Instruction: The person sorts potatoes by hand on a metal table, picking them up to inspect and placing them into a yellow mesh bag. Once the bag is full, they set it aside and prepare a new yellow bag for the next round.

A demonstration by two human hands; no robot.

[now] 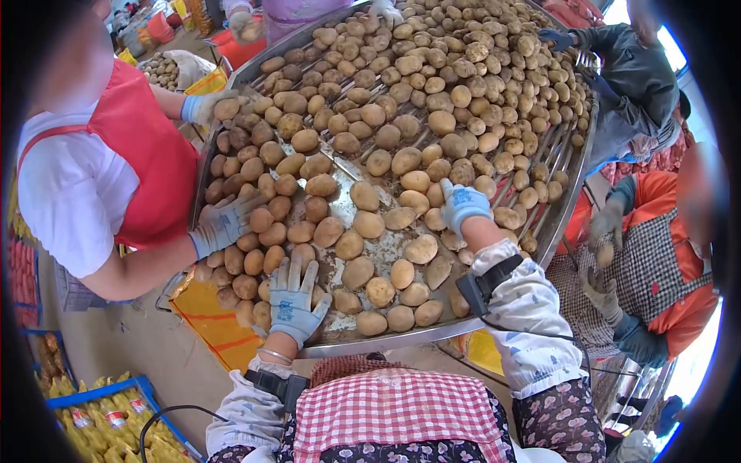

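Brown potatoes (367,224) lie over a metal sorting table (432,335), heaped thickest at the back right. Near the front left edge, my left hand (296,299), in a light blue and grey glove, rests with spread fingers on potatoes. Farther right and deeper over the table is my right hand (465,207), also gloved, touching potatoes beside it; its index finger is stretched out and nothing is seen held in it. Slats with gaps show between potatoes at the right side.
A co-worker in a red apron (158,166) has both gloved hands on potatoes at the left. Another in a checked apron (660,258) stands at right, holding a potato. More people work at the far side. A yellow crate (212,324) sits below the left front edge.
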